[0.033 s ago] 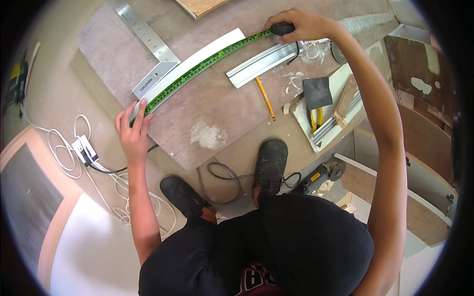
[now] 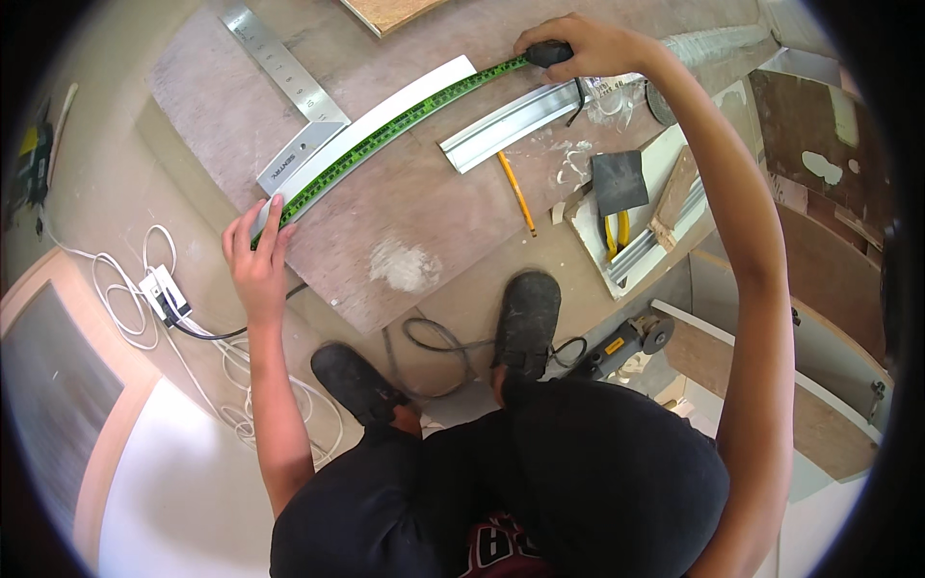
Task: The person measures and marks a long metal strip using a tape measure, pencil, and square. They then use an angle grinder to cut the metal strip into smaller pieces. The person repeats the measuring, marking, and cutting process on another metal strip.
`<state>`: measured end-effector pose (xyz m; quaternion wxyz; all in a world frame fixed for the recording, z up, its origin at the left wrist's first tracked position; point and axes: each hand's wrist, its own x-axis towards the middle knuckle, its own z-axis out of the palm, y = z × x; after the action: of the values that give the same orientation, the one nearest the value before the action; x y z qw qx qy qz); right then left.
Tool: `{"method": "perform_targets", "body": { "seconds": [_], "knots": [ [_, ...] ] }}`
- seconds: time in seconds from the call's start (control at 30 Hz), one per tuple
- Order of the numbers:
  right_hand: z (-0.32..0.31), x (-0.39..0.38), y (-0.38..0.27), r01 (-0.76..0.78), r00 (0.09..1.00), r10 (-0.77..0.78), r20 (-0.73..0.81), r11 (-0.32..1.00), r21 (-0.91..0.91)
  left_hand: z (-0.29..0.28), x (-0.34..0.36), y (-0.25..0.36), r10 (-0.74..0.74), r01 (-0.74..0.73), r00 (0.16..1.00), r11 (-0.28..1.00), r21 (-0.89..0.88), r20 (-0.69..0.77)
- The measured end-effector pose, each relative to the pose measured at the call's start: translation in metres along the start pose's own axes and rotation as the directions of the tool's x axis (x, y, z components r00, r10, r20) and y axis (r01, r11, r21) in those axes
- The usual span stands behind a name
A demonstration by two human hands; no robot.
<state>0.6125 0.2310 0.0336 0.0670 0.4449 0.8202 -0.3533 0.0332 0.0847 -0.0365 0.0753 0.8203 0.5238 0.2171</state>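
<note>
My left hand (image 2: 260,239) pinches the near left end of the green tape blade and the white strip (image 2: 410,91) under it. The extended blade (image 2: 385,137) runs along the strip to the black tape measure case (image 2: 549,54), which my right hand (image 2: 573,48) grips at the upper middle. A metal square (image 2: 270,56) lies with its handle (image 2: 303,154) beside the strip. A metal channel (image 2: 487,130) and a yellow pencil (image 2: 516,193) lie on the worn board (image 2: 328,270) to the right.
A white panel (image 2: 602,255) holds a dark pad (image 2: 620,181) and yellow-handled pliers (image 2: 617,234). An angle grinder (image 2: 602,356) lies right of my shoes. A power strip (image 2: 164,289) with tangled cords sits at left beside a framed panel (image 2: 43,366). Cabinet pieces (image 2: 819,241) are at right.
</note>
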Motion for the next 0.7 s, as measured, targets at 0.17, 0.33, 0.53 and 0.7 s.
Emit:
{"method": "perform_targets", "body": {
  "seconds": [0.17, 0.33, 0.53, 0.7],
  "knots": [
    [-0.004, 0.02, 0.021, 0.041, 0.996, -0.06, 0.068, 0.968, 0.247, 0.004, 0.007, 0.003, -0.032, 0.033, 0.999, 0.999, -0.038, 0.029],
    [-0.01, 0.022, 0.027, 0.075, 0.996, -0.081, 0.024, 0.98, 0.184, 0.011, 0.011, 0.003, -0.054, 0.056, 0.998, 0.995, -0.084, 0.03],
    [-0.011, 0.024, 0.031, 0.055, 0.998, -0.06, 0.022, 0.986, 0.157, 0.014, 0.013, 0.004, -0.151, 0.155, 0.988, 0.966, -0.206, 0.035],
    [-0.014, 0.025, 0.032, 0.065, 0.997, -0.068, 0.023, 0.99, 0.125, 0.013, 0.016, 0.002, -0.23, 0.243, 0.97, 0.924, -0.296, 0.076]
  ]
}}
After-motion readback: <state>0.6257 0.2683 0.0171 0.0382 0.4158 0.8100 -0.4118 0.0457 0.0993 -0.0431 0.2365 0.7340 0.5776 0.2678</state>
